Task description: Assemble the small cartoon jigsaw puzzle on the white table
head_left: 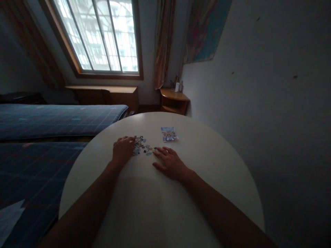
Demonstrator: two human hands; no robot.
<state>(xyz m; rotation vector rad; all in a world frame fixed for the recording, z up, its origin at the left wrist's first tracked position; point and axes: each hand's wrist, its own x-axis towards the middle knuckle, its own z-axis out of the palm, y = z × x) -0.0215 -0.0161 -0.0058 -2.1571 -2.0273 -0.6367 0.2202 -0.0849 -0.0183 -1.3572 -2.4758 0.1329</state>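
Note:
A loose pile of small jigsaw puzzle pieces [139, 141] lies on a round white table [155, 199], with several more pieces reaching toward the right. My left hand [123, 148] rests at the pile's left edge, its fingers loosely bent and touching the nearest pieces; it appears open. On the other side, my right hand [169, 162] lies palm down with fingers spread and thumb apart. Its fingertips meet the rightmost pieces. Beyond that hand sits a colourful picture card [169, 134], flat on the table and touched by neither hand.
Blue plaid mattresses [62, 119] stand left of the table, with white paper [11, 217] on the nearer one. A plain wall [271, 137] runs along the right. Behind are a corner shelf [174, 94], a wooden desk [116, 89] and a barred window [100, 38].

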